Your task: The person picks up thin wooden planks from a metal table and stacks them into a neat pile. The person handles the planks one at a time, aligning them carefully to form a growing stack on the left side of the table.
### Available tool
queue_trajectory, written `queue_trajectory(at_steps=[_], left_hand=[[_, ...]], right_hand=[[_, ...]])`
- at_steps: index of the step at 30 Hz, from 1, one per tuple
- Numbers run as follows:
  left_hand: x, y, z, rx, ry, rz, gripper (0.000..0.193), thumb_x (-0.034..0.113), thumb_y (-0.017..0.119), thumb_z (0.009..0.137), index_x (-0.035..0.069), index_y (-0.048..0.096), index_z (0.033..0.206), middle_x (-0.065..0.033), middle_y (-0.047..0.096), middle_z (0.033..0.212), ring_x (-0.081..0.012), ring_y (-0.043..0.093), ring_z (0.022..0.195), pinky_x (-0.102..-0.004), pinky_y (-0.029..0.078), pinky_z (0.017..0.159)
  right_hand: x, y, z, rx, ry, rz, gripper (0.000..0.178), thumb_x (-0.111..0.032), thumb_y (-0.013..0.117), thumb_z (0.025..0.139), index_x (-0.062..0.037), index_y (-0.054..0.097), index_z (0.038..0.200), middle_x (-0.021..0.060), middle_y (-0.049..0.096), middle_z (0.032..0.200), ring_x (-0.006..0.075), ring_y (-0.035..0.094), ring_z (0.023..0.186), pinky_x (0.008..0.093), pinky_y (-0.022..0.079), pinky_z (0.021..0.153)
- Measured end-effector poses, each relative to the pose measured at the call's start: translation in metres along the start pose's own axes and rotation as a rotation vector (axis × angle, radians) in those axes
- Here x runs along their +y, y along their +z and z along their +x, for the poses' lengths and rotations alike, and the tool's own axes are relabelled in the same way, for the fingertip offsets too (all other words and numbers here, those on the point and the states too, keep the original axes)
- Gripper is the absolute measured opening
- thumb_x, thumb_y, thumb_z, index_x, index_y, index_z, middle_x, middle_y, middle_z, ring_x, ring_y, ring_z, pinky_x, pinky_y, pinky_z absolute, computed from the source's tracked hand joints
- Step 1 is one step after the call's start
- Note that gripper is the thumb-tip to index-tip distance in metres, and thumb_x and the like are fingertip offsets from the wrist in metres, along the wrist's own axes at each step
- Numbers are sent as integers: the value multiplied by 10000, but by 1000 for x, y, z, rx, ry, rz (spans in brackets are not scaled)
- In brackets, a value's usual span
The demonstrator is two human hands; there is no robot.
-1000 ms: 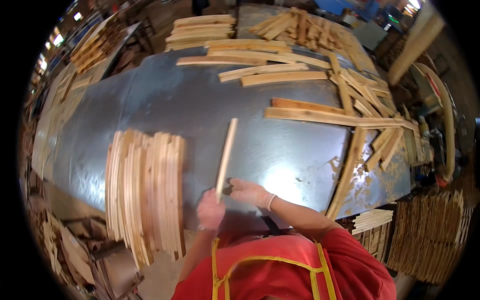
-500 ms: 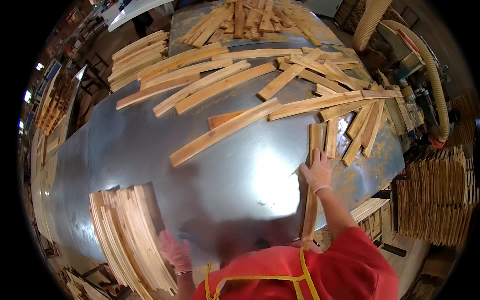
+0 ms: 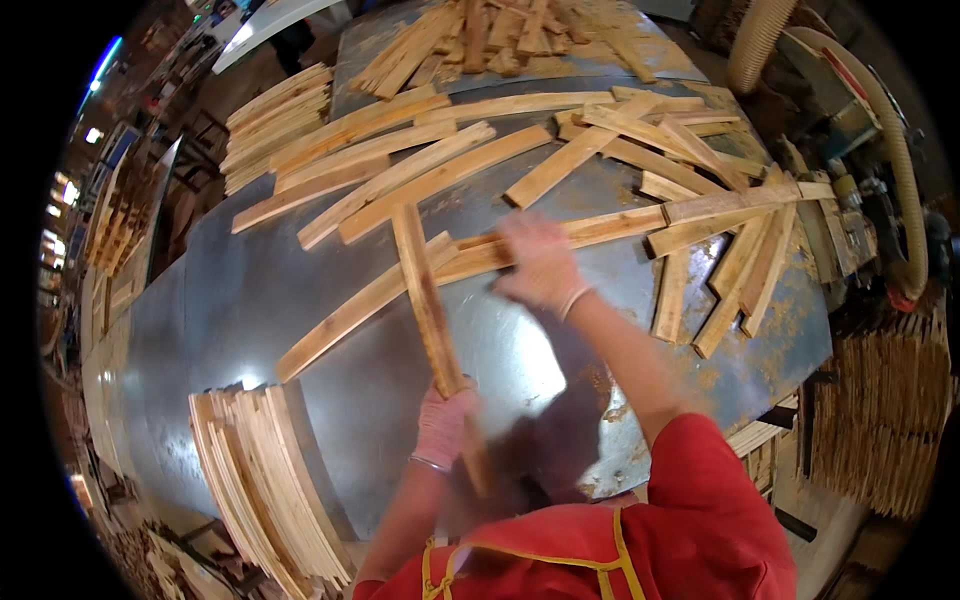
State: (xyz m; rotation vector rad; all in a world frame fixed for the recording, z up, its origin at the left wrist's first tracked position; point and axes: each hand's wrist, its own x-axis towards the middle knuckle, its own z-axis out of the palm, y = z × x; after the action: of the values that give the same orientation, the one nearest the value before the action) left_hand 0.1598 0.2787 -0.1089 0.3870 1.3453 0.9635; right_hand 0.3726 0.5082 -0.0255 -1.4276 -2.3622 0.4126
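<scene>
A: Where is the held slat (image 3: 425,290), & in which of the hands?

B: In the left hand (image 3: 443,420), fingers wrapped round its near part; it slants over the dark counter (image 3: 240,290), far end pointing away from the body.

A: Why held there?

B: Prob. for control: a grip nr. the body leaves the long far part free to swing. N.b. it crosses above a pale slat (image 3: 340,318); contact b/w the two can't be told.

A: & the right hand (image 3: 540,262)?

B: Out fwd. over a lying slat (image 3: 615,226), palm down; fingers look loosely spread, but motion blur hides whether they pinch it: can't tell.

A: Why the neat stack (image 3: 262,470) at left vs. the loose heap (image 3: 735,240) at right?

B: Stack: slats side by side, approx. parallel, prob. to save room. Heap: crossed at many angles, prob. unsorted, w/ sawdust (image 3: 805,295) beside it.

A: Hidden or cut off?

B: Lying slat's mid part, under the right hand; held slat's near tip, blurred; far pile (image 3: 490,50) & ribbed hose (image 3: 755,50), both clipped at top.
</scene>
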Motion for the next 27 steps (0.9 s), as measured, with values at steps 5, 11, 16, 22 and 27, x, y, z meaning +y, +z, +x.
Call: queue_trajectory(at_steps=[5,11,16,22,27], left_hand=[[5,-80,-51,417,52,382,441,96,752,897,61,657,1327,-70,727,1128,-232,722,933,-386,595,809],[-52,-204,-159,780,385,1314,660,157,766,826,51,610,1459,-177,624,1417,-398,595,1328,-538,492,1084],[-96,-293,-223,1056,295,1607,771,199,782,810,91,540,1535,-174,521,1568,-407,465,1481,-584,370,1210],[-53,-234,-220,666,411,1415,873,433,811,847,36,496,1558,-222,557,1562,-377,541,1446,-488,415,1207],[4,-168,-218,66,126,422,669,470,722,933,69,590,1451,-224,728,1273,-395,695,1160,-473,518,1012]], right_hand=[[95,-3,-11,-346,66,-396,763,-381,823,779,-206,606,1490,118,713,1307,338,647,1254,479,481,1078],[30,-4,-86,-604,33,-113,681,-463,750,895,-171,626,1497,171,763,1180,368,717,1119,445,564,990],[-9,15,-155,-680,637,1036,678,-405,759,962,-26,588,1497,174,771,1089,291,750,964,394,613,869],[-141,94,-187,-461,691,1796,477,-261,672,1013,11,611,1400,188,729,1175,299,722,984,440,620,916],[-265,172,-194,-575,620,1795,575,-272,723,1025,29,571,1490,152,671,1400,289,626,1320,428,482,1178]])
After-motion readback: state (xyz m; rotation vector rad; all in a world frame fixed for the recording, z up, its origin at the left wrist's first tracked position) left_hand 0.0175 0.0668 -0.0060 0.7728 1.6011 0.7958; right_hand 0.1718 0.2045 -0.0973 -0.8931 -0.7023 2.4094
